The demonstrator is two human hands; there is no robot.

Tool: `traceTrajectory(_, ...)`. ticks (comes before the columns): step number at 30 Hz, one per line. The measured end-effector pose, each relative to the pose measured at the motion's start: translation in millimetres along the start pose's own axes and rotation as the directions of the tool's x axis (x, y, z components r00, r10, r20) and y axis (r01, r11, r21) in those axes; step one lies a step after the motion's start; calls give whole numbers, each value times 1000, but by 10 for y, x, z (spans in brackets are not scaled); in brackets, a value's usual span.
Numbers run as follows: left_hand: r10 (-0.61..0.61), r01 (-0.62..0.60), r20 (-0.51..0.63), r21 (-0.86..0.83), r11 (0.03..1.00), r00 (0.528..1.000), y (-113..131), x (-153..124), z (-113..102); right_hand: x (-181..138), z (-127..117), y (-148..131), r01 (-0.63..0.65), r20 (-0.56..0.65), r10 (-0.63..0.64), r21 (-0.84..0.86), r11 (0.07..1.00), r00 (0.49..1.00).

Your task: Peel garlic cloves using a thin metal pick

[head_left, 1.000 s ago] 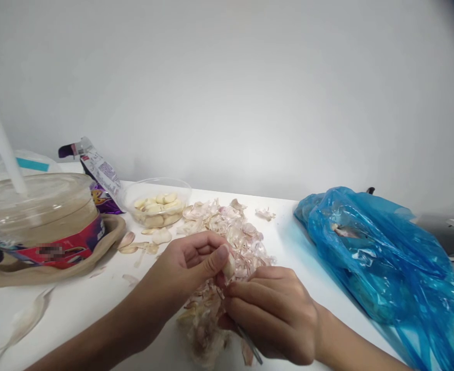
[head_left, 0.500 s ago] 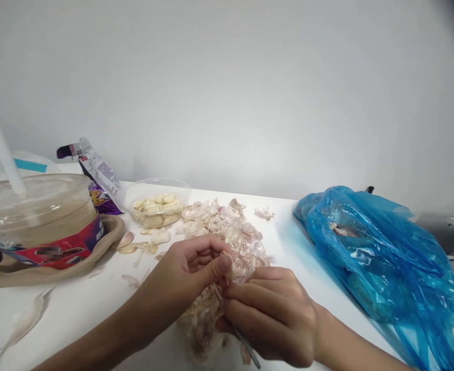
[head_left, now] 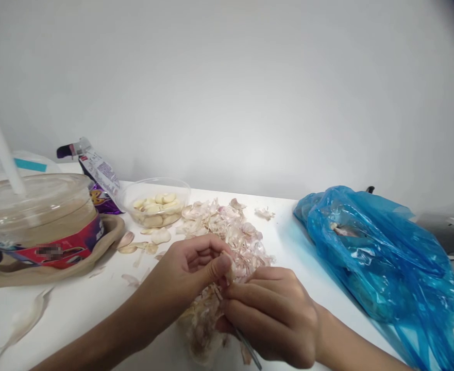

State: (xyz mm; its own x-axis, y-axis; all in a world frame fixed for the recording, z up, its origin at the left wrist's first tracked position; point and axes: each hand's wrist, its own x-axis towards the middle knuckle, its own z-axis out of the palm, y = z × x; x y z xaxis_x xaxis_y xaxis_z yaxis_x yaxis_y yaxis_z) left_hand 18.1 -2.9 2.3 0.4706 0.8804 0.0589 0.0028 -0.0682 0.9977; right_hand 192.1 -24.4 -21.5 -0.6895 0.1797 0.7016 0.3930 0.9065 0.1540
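A garlic clove [head_left: 230, 271] is pinched between the thumb and fingers of my left hand [head_left: 198, 263]. Close beside it, my right hand [head_left: 269, 312] is closed round a thin metal tool [head_left: 249, 350], whose grey end sticks out below the fist. The tool's working end is hidden by the fingers, so its kind does not show. My fingertips meet at the clove. Behind and beneath my hands spreads a heap of garlic skins [head_left: 227, 226]. A clear plastic bowl [head_left: 184, 193] with several peeled cloves [head_left: 159, 206] stands beyond my left hand.
On the right lies a blue plastic bag [head_left: 366, 257] with something inside. At the left, a drink cup [head_left: 52, 216] with a straw sits in a cardboard holder [head_left: 113, 234]. Behind it is a purple snack wrapper [head_left: 105, 198]. Loose skins [head_left: 130, 248] lie near the bowl.
Almost nothing differs. Both hands stay at the same spot, with only a very slight shift of the right hand and the metal tool.
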Motion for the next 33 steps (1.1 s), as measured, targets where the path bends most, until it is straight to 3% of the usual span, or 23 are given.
traceTrajectory(7,65,-65,8,144,987,998,20,14,28,7,-2,-11,-3,-6,3,12,1000,1000)
traceTrajectory(18,-56,55,20,45,997,998,107,12,48,16,4,-19,-2,-51,2,-12,1000,999)
traceTrajectory(33,-65,68,-86,38,997,994,115,27,25,8,-25,-43,-49,-61,45,-79,996,997)
